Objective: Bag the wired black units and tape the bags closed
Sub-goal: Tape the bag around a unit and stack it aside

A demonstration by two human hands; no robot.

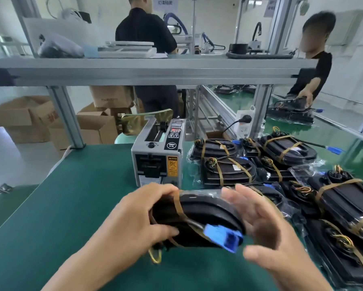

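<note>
Nearest to the camera, the left hand has the grip: its fingers and thumb are curled around the left end of a flat black oval plastic unit, held above the green-covered bench. The right hand is open, with fingers spread and the palm turned to the right end of the unit. Whether it touches the unit I cannot tell, because of blur. The long axis of the unit runs from left to right between the two hands. A thin clear plastic bag seems to cover it, a brown tape strip crosses its left end, and a blue plastic connector on its wire points toward the camera.

Just behind the hands stands a grey automatic tape dispenser, with its outlet facing the person. I judge that the next strip would come from there. The left hand is nearer to it, but the free right hand would have to pass over the unit. To the right, a pile of bagged and taped black units lies on the bench, near the right hand.
</note>
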